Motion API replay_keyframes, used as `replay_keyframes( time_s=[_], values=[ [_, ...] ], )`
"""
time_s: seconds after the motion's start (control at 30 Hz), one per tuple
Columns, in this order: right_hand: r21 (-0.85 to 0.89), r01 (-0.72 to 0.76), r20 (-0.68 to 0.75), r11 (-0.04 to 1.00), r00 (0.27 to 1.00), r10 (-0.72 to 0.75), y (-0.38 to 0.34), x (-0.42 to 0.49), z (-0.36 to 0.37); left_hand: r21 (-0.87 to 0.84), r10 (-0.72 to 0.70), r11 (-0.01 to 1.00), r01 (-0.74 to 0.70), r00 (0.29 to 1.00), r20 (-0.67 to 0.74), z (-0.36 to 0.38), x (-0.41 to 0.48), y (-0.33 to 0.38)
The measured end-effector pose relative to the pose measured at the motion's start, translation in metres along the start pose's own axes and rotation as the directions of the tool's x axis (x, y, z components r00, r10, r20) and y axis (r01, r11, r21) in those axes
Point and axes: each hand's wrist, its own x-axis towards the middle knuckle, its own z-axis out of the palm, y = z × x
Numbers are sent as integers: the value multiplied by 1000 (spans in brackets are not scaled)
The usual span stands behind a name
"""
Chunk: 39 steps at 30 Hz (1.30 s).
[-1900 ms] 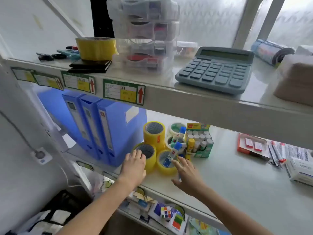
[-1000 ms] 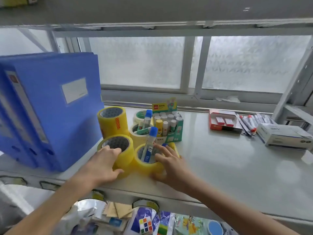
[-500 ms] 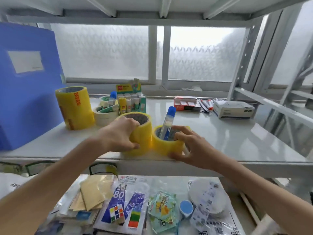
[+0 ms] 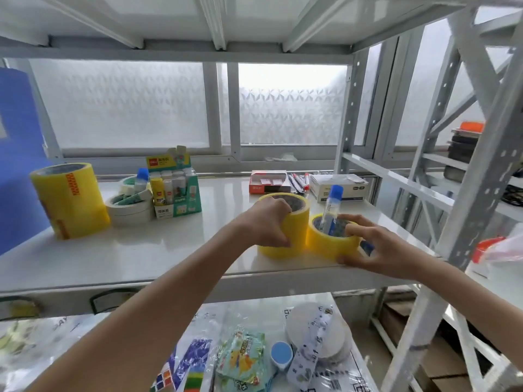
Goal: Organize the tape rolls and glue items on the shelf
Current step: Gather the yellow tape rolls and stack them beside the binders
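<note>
while two hands [image 4: 263,222] [image 4: 376,250] grip two yellow tape rolls [image 4: 294,224] [image 4: 331,241], one glue bottle [image 4: 331,207] inside

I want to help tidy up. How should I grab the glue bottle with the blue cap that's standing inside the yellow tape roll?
Pinch the glue bottle just below its blue cap, coming straight down from above. It stands nearly upright in the hole of the tape roll, so only its top half sticks out. The right hand wraps that roll's side, leaving the top free.

Two bare forearms, left hand [image 4: 264,226] and right hand [image 4: 376,247] ringless, sleeveless.
</note>
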Motion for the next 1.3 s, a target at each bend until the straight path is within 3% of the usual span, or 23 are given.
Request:
replay_keyframes(
  time_s=[0.43, 0.97, 1.3],
  values=[
    [-19, 15, -37, 1000, 999, -16, 39, -20, -19, -49, 56, 997, -58, 997, -47, 22, 30, 27],
    [-56, -108, -67, 993, 992, 105, 32, -18, -26, -64, 148, 985, -162, 972, -185, 25, 14, 22],
    [-97, -160, -107, 982, 983, 150, 12, -21, -46, -23, 226, 973, -231, 965, -131, 5, 9, 4]
  ],
)
